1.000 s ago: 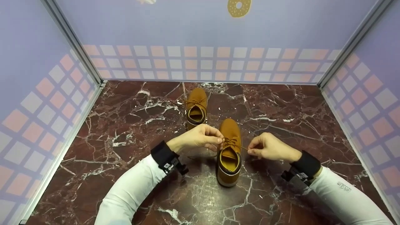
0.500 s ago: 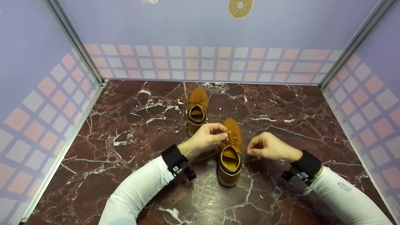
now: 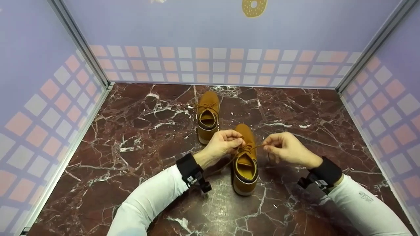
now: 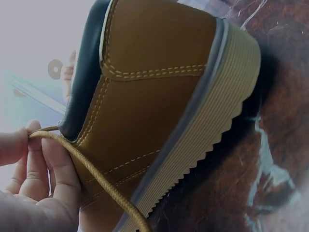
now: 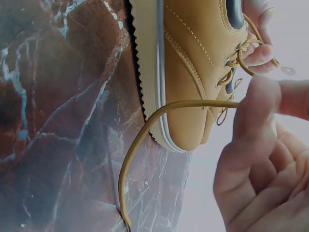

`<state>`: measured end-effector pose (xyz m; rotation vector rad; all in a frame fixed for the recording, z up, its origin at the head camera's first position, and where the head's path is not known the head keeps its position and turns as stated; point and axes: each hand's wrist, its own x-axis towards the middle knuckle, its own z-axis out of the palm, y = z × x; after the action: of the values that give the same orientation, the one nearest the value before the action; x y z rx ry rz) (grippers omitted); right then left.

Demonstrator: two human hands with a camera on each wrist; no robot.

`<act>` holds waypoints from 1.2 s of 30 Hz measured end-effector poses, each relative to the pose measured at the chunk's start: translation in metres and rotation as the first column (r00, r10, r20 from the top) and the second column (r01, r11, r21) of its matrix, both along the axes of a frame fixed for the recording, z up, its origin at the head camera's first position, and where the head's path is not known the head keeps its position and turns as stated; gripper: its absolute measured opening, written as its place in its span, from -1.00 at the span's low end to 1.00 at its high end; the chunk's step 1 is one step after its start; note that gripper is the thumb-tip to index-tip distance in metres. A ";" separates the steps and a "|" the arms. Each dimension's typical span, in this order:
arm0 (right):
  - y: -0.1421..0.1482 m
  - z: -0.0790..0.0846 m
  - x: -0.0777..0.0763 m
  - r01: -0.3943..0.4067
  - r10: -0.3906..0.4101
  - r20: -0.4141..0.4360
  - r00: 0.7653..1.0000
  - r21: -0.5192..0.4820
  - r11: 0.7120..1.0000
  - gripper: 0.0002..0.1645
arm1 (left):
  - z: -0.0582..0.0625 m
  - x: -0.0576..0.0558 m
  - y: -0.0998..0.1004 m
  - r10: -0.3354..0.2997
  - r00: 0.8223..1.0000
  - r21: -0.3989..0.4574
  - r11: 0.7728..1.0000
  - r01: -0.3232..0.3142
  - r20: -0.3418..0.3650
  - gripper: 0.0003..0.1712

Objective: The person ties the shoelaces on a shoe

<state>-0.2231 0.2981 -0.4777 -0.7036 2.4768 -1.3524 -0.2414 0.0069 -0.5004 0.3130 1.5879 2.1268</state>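
Observation:
In the head view, the nearer tan lace-up shoe (image 3: 246,131) stands upright with its toe away from me. My left hand (image 3: 220,146) is over the left side of its lacing, thumb and fingertips pinching a shoelace (image 4: 94,169) that trails down past the shoe's side in the left wrist view. To the right of the shoe, my right hand (image 3: 288,149) pinches the other lace end (image 3: 259,146), stretched out from the eyelets. A free length of that lace (image 5: 137,137) hangs in a curve in the right wrist view. Crossed laces (image 5: 236,60) show at the eyelets.
The matching tan shoe (image 3: 208,123) stands farther back and to the left, its laces loosely lying over it. Both shoes rest on a dark red marbled surface (image 3: 157,131). Lilac panels with pink and white squares (image 3: 183,62) enclose the back and both sides.
My left hand has moved right, over the nearer shoe's lacing, with the lace in its fingers. My right hand has risen slightly and shifted a little right. The nearer shoe has shifted slightly right.

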 end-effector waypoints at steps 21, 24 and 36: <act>-0.016 -0.007 -0.001 0.178 -0.278 -0.261 0.924 -0.349 0.920 -0.72 | 0.004 0.006 0.008 -0.001 1.000 -0.014 1.000 0.001 0.019 -0.90; -0.021 -0.005 -0.002 0.150 -0.273 -0.290 0.917 -0.382 0.912 -0.70 | 0.006 0.006 0.009 -0.015 1.000 -0.009 1.000 0.015 0.021 -0.93; -0.048 0.024 -0.019 0.035 -0.192 -0.448 0.873 -0.335 0.942 -0.72 | 0.008 0.005 0.011 -0.052 0.999 -0.040 0.998 0.052 -0.013 -0.87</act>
<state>-0.2423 0.2501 -0.4533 -1.0915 2.7263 -1.8421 -0.2367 0.0180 -0.4921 0.3523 1.6104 2.0556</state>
